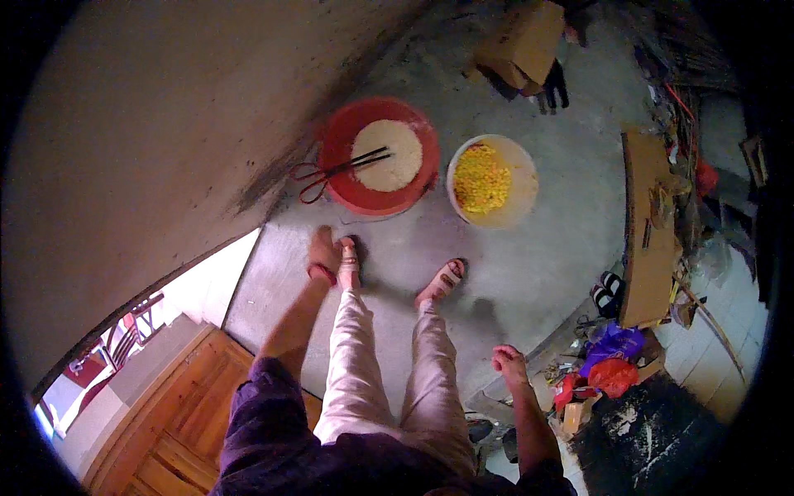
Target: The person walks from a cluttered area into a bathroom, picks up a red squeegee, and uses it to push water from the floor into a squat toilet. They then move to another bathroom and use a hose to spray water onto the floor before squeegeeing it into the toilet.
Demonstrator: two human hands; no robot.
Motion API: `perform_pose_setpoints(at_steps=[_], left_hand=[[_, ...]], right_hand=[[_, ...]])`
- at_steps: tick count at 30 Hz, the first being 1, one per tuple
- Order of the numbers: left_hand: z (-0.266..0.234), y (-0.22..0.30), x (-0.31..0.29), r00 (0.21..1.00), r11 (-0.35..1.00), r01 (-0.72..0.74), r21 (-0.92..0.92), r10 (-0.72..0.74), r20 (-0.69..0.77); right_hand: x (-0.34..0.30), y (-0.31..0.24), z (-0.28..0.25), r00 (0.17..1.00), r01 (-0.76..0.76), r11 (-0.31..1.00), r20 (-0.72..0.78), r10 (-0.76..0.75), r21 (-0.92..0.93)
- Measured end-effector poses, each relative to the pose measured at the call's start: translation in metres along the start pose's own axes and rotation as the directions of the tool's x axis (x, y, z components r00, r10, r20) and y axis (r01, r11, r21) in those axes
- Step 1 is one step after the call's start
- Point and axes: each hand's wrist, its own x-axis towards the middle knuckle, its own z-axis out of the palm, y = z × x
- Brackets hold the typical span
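Observation:
My left hand (324,250), with a red band at the wrist, hangs beside my left foot, below a red basin (337,136). It touches nothing that I can see, and blur hides how its fingers lie. Curled fingers show on my right hand (509,361), held off to the right with nothing visible in it. Pale, grainy stuff (397,165) lies in the basin. Long dark tongs (335,170) with looped handles rest across its left rim. To the right of the basin stands a whitish bucket (521,186) holding yellow-orange pieces (482,179) that look like corn kernels.
A cardboard box (521,45) sits at the far side. Along the right lie a flat cardboard piece (643,240), dark sandals (609,291), and blue (610,345) and red bags (614,378). A wall (157,124) rises at left, above a wooden door (178,422).

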Motion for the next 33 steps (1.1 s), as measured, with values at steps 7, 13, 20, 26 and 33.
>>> perform_pose_setpoints(at_steps=[7,13,20,26,33], left_hand=[[-0.029,-0.084,0.161,0.896,0.498,0.403,-0.768,-0.388,0.218],[-0.038,-0.049,0.164,0.912,0.194,0.409,-0.892,-0.137,0.388],[-0.012,0.037,0.036,0.838,0.603,-0.500,-0.622,0.517,-0.173],[-0.073,0.066,-0.047,0.831,0.727,-0.435,-0.532,0.551,0.075],[-0.071,-0.031,-0.129,0.771,0.827,-0.281,-0.486,0.496,0.398]], right_hand=[[0.036,-0.011,0.114,0.975,-0.186,0.974,0.096,0.198,-0.126],[0.110,-0.080,0.232,0.910,0.074,0.993,0.413,-0.030,-0.089],[0.148,-0.207,0.342,0.857,0.326,0.842,0.241,-0.455,0.430],[0.129,-0.163,0.314,0.803,0.384,0.891,0.389,-0.452,0.242],[0.033,-0.168,0.238,0.956,-0.005,0.923,0.271,-0.108,0.386]])
